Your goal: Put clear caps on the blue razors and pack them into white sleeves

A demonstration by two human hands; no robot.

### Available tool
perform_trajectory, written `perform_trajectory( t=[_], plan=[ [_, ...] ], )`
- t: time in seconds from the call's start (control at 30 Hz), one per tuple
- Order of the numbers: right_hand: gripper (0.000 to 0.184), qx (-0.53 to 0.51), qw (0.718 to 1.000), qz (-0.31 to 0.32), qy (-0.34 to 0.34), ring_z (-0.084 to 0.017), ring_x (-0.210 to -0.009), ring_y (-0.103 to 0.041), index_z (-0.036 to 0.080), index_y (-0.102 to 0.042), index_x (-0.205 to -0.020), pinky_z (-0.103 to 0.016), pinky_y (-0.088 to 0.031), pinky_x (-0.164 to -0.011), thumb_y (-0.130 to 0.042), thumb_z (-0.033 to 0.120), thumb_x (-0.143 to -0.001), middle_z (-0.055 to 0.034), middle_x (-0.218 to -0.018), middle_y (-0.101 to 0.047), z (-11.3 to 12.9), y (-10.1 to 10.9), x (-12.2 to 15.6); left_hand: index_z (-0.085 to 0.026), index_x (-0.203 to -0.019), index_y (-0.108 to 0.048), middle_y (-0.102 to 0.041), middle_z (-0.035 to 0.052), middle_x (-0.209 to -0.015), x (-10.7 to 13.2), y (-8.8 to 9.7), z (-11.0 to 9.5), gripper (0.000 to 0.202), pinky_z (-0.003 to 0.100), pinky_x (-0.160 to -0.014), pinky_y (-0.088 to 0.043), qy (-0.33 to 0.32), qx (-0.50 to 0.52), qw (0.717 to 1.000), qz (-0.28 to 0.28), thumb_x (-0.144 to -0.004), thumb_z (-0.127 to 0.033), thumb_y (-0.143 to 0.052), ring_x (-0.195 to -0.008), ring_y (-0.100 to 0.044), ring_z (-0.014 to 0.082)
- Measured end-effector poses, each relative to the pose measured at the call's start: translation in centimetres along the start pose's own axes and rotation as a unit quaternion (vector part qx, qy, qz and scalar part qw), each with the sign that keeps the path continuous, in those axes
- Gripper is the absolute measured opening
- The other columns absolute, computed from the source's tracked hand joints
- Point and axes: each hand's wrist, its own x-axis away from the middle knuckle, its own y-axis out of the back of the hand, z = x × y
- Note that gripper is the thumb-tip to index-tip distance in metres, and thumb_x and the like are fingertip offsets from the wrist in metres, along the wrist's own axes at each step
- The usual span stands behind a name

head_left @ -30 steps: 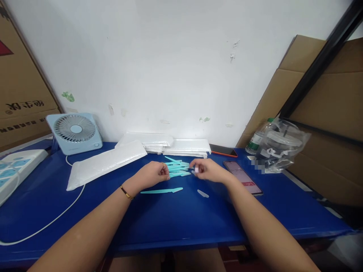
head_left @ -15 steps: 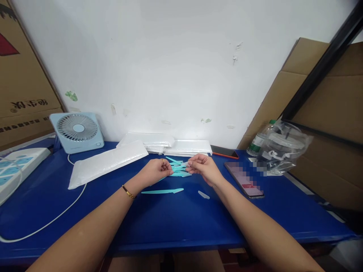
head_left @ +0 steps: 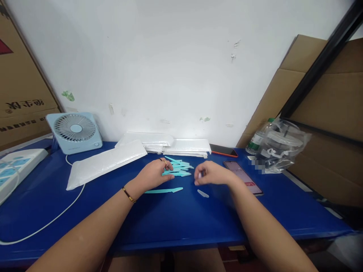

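A pile of thin turquoise plastic blades (head_left: 179,167) lies on the blue table (head_left: 176,219). My left hand (head_left: 154,174) rests at the pile's left edge, fingers curled on one blade. My right hand (head_left: 211,174) hovers to the right of the pile, fingers pinched on a small pale cap (head_left: 200,174). One turquoise blade (head_left: 163,190) lies alone in front of my left hand. A second clear cap (head_left: 203,193) lies on the table below my right hand.
White padded bags (head_left: 106,162) and a flat white stack (head_left: 181,146) lie behind the pile. A small blue fan (head_left: 74,132) and a power strip (head_left: 17,166) stand left. Two phones (head_left: 244,177) (head_left: 224,151) and a clear bag with a bottle (head_left: 279,145) sit right.
My hands were together over the pile with a blade between them. My right hand has pulled away to the right and down with the cap; my left stays at the pile.
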Motion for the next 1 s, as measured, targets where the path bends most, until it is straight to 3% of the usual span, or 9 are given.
perform_trajectory(
  t=[0.1,0.17,0.23,0.47,0.6,0.73,0.83,1.0],
  plan=[
    [0.025,0.078,0.989,0.125,0.004,-0.012,-0.057,-0.055,0.018,-0.070,-0.072,-0.020,-0.037,-0.047,-0.077,0.031,-0.051,0.0006,-0.065,-0.063,0.0,0.4,0.9,-0.023,-0.085,-0.065,-0.063,0.0013,-0.083,0.8,0.7,-0.9,0.033,0.024,-0.056,-0.036,-0.027,-0.017,0.992,0.123,-0.065,-0.049,-0.066,-0.074,-0.056,0.0171],
    [0.021,0.097,0.986,0.135,0.006,-0.012,-0.057,-0.055,0.018,-0.069,-0.072,-0.020,-0.037,-0.048,-0.074,0.028,-0.055,0.0006,-0.065,-0.063,0.2,0.0,0.9,-0.023,-0.079,-0.065,-0.064,-0.0005,-0.076,1.2,0.8,-1.4,0.023,0.024,-0.052,-0.034,-0.030,-0.025,0.984,0.176,-0.068,-0.044,-0.064,-0.067,-0.055,0.0151],
    [0.015,0.091,0.988,0.127,0.013,-0.011,-0.057,-0.055,0.017,-0.068,-0.072,-0.019,-0.037,-0.048,-0.069,0.024,-0.060,0.0007,-0.064,-0.061,0.3,-0.4,0.6,-0.023,-0.074,-0.064,-0.064,-0.0017,-0.071,1.3,0.6,-1.8,0.015,0.023,-0.050,-0.032,-0.035,-0.026,0.980,0.193,-0.073,-0.037,-0.059,-0.062,-0.054,0.0133],
    [0.031,-0.119,0.990,-0.001,0.070,-0.008,-0.051,-0.055,0.019,-0.062,-0.103,-0.020,-0.044,-0.051,-0.063,0.025,-0.073,0.0019,-0.070,-0.058,0.3,0.0,-0.1,-0.020,-0.069,-0.060,-0.062,0.0003,-0.067,0.9,0.1,-1.4,0.015,0.025,-0.055,-0.034,-0.052,-0.061,0.990,0.119,-0.076,-0.025,-0.048,-0.061,-0.052,0.0135],
    [0.033,-0.287,0.955,-0.064,0.044,-0.011,-0.050,-0.059,0.015,-0.060,-0.098,-0.020,-0.046,-0.046,-0.068,0.034,-0.071,0.0018,-0.061,-0.058,0.1,-0.2,-0.6,-0.020,-0.078,-0.056,-0.062,0.0001,-0.070,0.7,0.3,-1.1,0.020,0.022,-0.055,-0.036,-0.035,0.046,0.994,0.097,-0.084,-0.030,-0.040,-0.063,-0.055,0.0130],
    [0.031,-0.423,0.901,-0.092,-0.017,-0.014,-0.062,-0.067,0.012,-0.061,-0.085,-0.021,-0.053,-0.055,-0.073,0.034,-0.067,-0.0039,-0.065,-0.067,-0.1,-1.0,-1.4,-0.019,-0.080,-0.050,-0.062,-0.0006,-0.072,0.6,0.2,-0.7,0.018,0.021,-0.057,-0.040,-0.023,0.144,0.986,0.076,-0.086,-0.030,-0.037,-0.063,-0.058,0.0116],
    [0.030,-0.465,0.878,-0.107,-0.038,-0.012,-0.058,-0.066,0.011,-0.062,-0.078,-0.017,-0.052,-0.052,-0.077,0.031,-0.062,-0.0053,-0.066,-0.069,0.0,-1.5,-1.8,-0.019,-0.078,-0.049,-0.061,-0.0006,-0.072,0.5,0.0,-0.5,0.017,0.021,-0.056,-0.040,-0.027,0.150,0.987,0.050,-0.086,-0.029,-0.038,-0.062,-0.058,0.0115],
    [0.028,-0.479,0.865,-0.143,-0.033,-0.010,-0.046,-0.063,0.012,-0.060,-0.068,-0.014,-0.048,-0.041,-0.077,0.033,-0.062,-0.0035,-0.058,-0.067,0.4,-1.8,-2.0,-0.020,-0.082,-0.051,-0.061,-0.0011,-0.070,0.4,-0.2,-0.5,0.016,0.022,-0.055,-0.038,-0.018,0.132,0.991,0.020,-0.086,-0.031,-0.039,-0.061,-0.056,0.0120]
  ],
)
